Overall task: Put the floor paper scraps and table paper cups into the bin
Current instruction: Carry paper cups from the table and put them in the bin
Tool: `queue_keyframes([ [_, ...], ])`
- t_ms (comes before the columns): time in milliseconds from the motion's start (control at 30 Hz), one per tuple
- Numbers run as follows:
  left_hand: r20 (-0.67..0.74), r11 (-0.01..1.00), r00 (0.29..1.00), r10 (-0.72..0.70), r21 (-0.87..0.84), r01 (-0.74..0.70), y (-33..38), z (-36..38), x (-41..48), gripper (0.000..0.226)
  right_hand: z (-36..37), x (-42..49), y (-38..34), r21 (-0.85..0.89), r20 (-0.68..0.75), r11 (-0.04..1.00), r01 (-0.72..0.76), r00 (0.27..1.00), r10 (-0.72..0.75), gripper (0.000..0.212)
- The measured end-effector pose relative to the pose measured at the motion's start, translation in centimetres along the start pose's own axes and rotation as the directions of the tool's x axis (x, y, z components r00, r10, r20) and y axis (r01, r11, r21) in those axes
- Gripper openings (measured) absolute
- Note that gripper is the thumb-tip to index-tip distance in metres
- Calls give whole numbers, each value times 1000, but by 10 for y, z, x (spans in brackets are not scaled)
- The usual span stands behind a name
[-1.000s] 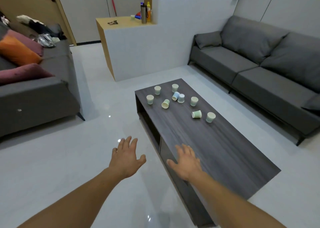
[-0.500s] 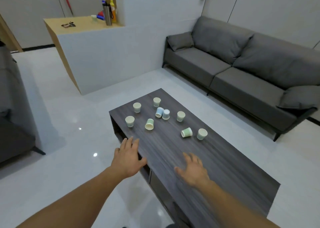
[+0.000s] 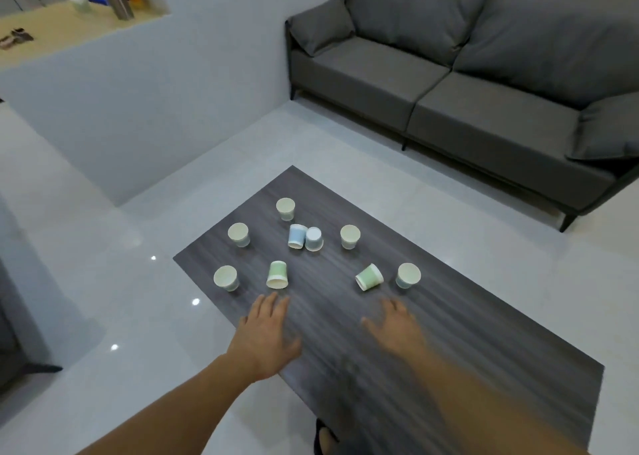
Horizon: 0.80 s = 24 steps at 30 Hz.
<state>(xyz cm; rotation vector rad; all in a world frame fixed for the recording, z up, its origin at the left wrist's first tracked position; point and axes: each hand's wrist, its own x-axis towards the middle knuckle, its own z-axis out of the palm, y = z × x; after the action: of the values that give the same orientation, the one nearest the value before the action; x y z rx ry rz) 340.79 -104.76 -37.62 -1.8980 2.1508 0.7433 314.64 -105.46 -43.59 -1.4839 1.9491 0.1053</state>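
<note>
Several paper cups lie scattered on the far half of the dark wood coffee table (image 3: 466, 351). A green cup (image 3: 277, 274) lies on its side just beyond my left hand (image 3: 266, 337). Another tipped green cup (image 3: 369, 277) and an upright pale cup (image 3: 408, 275) sit just past my right hand (image 3: 397, 330). Two blue cups (image 3: 305, 237) touch in the middle, one tipped and one upside down. Both hands hover flat over the table, fingers spread, holding nothing. No bin or paper scraps are in view.
A grey sofa (image 3: 466, 84) stands beyond the table on the right. A white partition wall (image 3: 138, 101) with a wooden counter (image 3: 62, 36) rises at the back left. Glossy white floor (image 3: 103, 299) surrounds the table. My foot (image 3: 325, 440) shows at the table's near edge.
I have stepped closer and turned right, so the table and cups now fill the middle of the view. Both hands have moved forward over the table toward the cups.
</note>
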Motion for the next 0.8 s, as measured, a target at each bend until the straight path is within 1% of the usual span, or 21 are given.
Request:
queue_keyframes([
  [100,49,1000,999,5,30,-6,3,-10,43,86,-11,53,1,38,20,999,-39,999,38,77],
  [200,89,1000,996,23,6,-24,7,-2,81,84,-9,98,3,66,55,995,-79,996,75,75],
  [300,128,999,991,31,-31,-27,9,21,123,85,3,142,6,89,89,989,-121,990,113,73],
  [433,180,994,981,76,-92,-60,17,61,185,85,19,207,20,99,74,977,-189,981,182,68],
  [500,181,989,978,102,-120,-81,21,80,212,84,28,236,27,104,47,972,-211,977,207,64],
  [600,174,984,976,130,-145,-106,23,105,238,83,44,272,34,111,27,963,-244,970,243,61],
  [700,197,975,967,159,-188,-121,22,122,252,84,58,298,38,154,53,943,-296,955,291,57],
  [800,216,971,961,170,-201,-126,20,132,260,85,70,307,38,196,95,923,-331,943,318,59],
])
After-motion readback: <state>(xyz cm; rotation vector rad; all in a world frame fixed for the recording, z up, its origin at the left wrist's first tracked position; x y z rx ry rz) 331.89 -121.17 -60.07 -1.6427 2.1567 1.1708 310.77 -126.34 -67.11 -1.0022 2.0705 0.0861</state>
